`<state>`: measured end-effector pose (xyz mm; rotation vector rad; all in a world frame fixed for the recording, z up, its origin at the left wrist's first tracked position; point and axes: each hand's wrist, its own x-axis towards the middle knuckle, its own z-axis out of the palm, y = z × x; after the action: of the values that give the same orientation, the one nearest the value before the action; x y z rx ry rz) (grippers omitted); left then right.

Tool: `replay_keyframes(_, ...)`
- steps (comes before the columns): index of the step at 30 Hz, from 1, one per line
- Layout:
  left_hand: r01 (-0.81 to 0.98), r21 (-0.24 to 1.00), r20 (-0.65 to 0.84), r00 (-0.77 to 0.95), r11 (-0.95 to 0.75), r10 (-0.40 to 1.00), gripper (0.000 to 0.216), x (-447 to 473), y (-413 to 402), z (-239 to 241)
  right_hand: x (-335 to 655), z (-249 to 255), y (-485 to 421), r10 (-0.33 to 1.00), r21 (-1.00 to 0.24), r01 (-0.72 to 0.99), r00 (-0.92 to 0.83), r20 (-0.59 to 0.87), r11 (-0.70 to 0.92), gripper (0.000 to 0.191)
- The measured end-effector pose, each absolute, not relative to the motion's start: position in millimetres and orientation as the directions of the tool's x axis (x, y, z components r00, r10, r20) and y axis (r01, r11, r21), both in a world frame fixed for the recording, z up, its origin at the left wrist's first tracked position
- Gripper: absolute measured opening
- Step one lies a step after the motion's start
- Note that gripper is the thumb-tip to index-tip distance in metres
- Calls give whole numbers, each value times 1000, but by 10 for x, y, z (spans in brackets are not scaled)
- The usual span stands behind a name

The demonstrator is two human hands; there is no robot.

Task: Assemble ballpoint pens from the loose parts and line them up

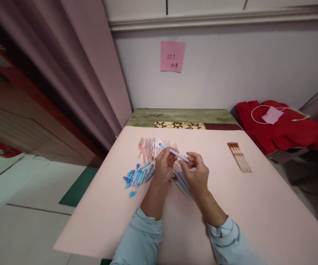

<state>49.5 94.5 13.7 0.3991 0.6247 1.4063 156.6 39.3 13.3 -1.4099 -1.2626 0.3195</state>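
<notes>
Both hands hold one pale blue pen (175,152) over the middle of a pink-covered table (258,206). My left hand (164,165) is closed around its upper part, with the pen's tip pointing up and left. My right hand (196,173) pinches its lower end between thumb and fingers. Under my right hand lie several more blue pens (183,182). Left of my left hand sits a pile of blue pen parts and caps (138,176). Behind that lies a cluster of pinkish clear tubes (147,147).
Several brown pens (239,156) lie side by side at the table's right. A red cloth (283,129) with a white cord and pink slip sits beyond the right edge. A pink note (172,56) is stuck on the wall. Curtain hangs at left.
</notes>
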Motion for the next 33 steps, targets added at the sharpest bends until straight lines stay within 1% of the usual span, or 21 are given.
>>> replay_keyframes(2,-775,617,-151,52,135,987,18,494,945,130,1554,149,392,797,-825,509,380,469,243,24)
replay_keyframes(4,-765,629,-141,65,140,988,20,498,938,128,1559,148,389,791,-820,524,391,471,229,20)
replay_keyframes(10,-752,639,-140,92,161,986,22,506,927,122,1601,83,388,842,-859,482,379,383,173,39)
replay_keyframes(13,-763,627,-156,71,155,985,20,499,942,110,1585,88,396,829,-855,481,386,403,192,34)
replay_keyframes(15,-764,628,-156,64,149,986,20,495,950,107,1564,107,401,811,-841,497,390,437,214,38)
replay_keyframes(16,-762,631,-151,64,146,986,20,494,952,109,1555,116,402,805,-833,507,388,449,220,36)
replay_keyframes(18,-754,641,-143,70,146,987,21,493,949,117,1546,125,403,801,-826,522,389,455,215,26)
replay_keyframes(20,-746,649,-143,73,149,987,22,493,944,126,1552,121,400,806,-833,520,401,436,191,23)
replay_keyframes(23,-739,657,-149,62,146,987,23,493,938,131,1579,103,390,821,-848,505,410,398,159,25)
replay_keyframes(25,-731,666,-150,64,149,987,24,496,933,127,1598,91,381,834,-840,520,387,394,156,27)
replay_keyframes(29,-708,689,-148,72,155,986,25,506,919,124,1610,81,375,856,-835,524,344,387,167,38)
replay_keyframes(32,-704,696,-145,50,138,988,24,505,920,127,1587,103,383,836,-844,504,372,404,184,33)
replay_keyframes(33,-703,699,-143,45,133,989,25,503,923,128,1577,114,386,825,-843,504,383,414,189,35)
